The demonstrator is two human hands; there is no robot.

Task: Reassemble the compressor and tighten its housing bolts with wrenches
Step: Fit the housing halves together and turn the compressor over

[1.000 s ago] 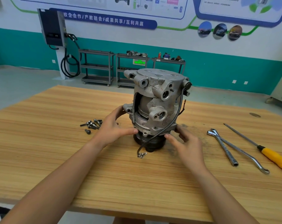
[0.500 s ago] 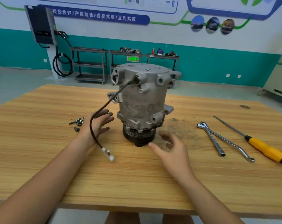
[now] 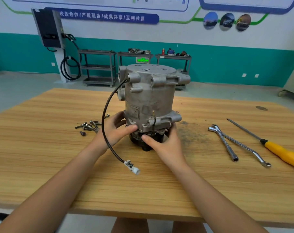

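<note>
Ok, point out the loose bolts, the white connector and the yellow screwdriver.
loose bolts [image 3: 88,127], head view, a bolt mid-pile.
white connector [image 3: 132,167], head view, plastic body.
yellow screwdriver [image 3: 282,153], head view, yellow handle.

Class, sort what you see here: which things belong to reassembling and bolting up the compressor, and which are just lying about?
For the job:
compressor, held by left hand and right hand
loose bolts
socket wrench
ring spanner

Lying about:
yellow-handled screwdriver
shelf carts
wall charger

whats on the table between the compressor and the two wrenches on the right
Head view: only a dark patch of grime on the wooden table lies between the grey metal compressor and the two crossed steel wrenches.
</note>
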